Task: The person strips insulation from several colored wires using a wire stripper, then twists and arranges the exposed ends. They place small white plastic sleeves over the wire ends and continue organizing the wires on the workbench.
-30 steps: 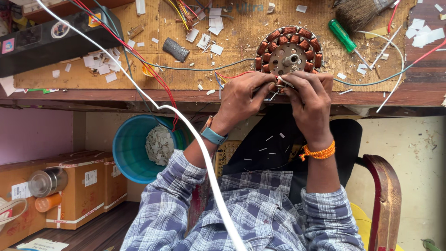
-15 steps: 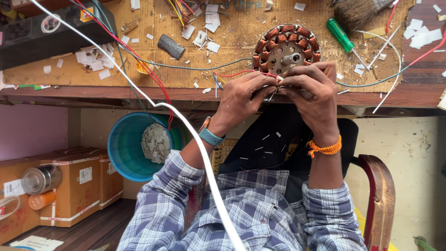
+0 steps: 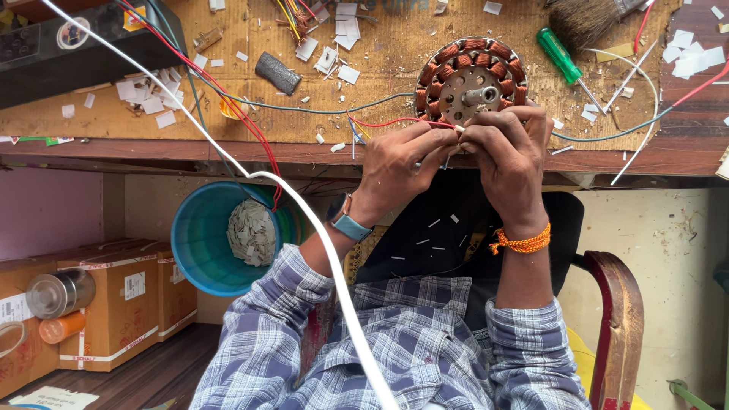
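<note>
Round motor stator with copper-wound coils and a steel centre shaft [image 3: 471,80] lies flat at the near edge of the worn wooden workbench [image 3: 380,91], close enough for both hands to work its lead wires without reaching. Left hand [image 3: 395,163] and right hand [image 3: 510,156] meet just in front of it, fingertips pinched together on a thin red wire [image 3: 383,122] end; what lies inside the pinch is hidden. A green-handled screwdriver [image 3: 560,55] and a bristle brush [image 3: 581,21] rest near, to the right. White paper scraps litter the top. Below the bench, a blue plastic bucket [image 3: 199,243] holds cut paper slips, probably placed to catch waste. At the left, brown cardboard cartons [image 3: 114,304] with red tape bands and small white rectangular labels stand on the floor.
</note>
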